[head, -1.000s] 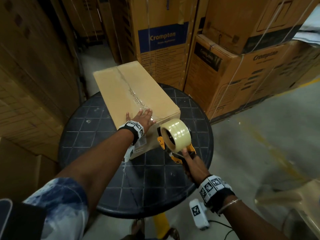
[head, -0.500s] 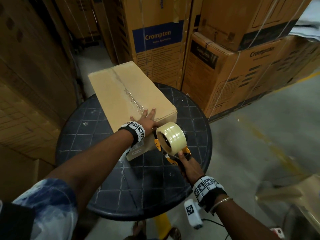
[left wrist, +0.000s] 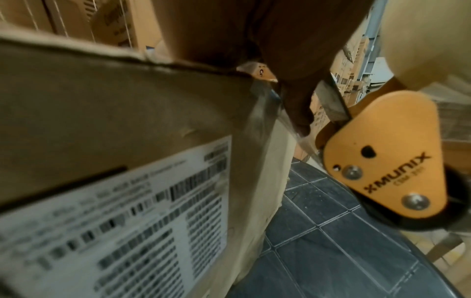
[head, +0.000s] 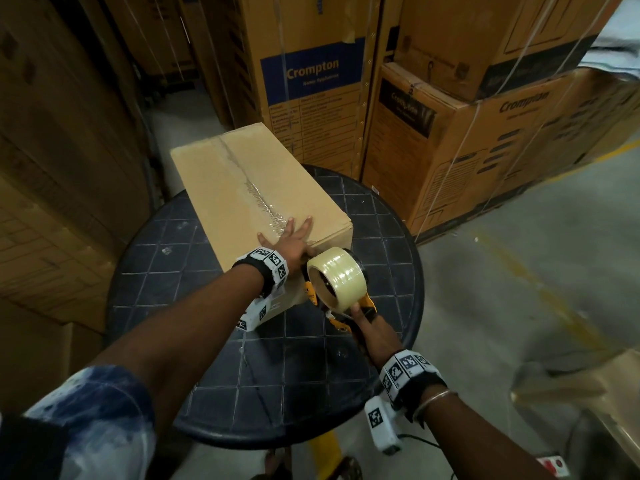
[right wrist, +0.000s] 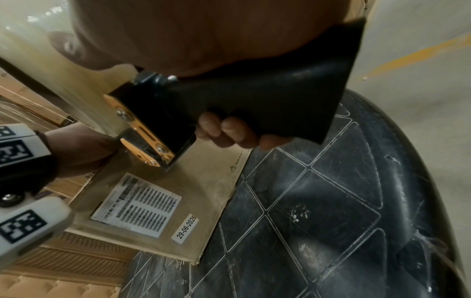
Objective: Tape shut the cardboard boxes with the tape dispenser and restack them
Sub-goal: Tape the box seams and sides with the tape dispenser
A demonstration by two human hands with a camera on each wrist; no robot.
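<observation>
A long plain cardboard box (head: 242, 181) lies on a round black table (head: 391, 271), with clear tape along its top seam. My left hand (head: 289, 239) lies flat on the box's near end, fingers straight; its thumb (left wrist: 297, 104) hangs over the near face beside a tape strip. A white label (left wrist: 122, 221) sticks on that face. My right hand (head: 372, 332) grips the black handle (right wrist: 267, 96) of the yellow tape dispenser (head: 337, 282). The dispenser's head sits at the box's near top edge, its clear roll facing me.
Tall printed cartons (head: 311, 88) and strapped boxes (head: 485, 140) stand behind the table. More stacked cartons (head: 52, 168) wall the left side. Concrete floor (head: 536, 271) with yellow lines opens to the right. A pale chair-like shape (head: 588, 393) is at the lower right.
My view has shifted slightly. The dispenser has stayed at the box's near end, and my left hand has slid a little over the top edge.
</observation>
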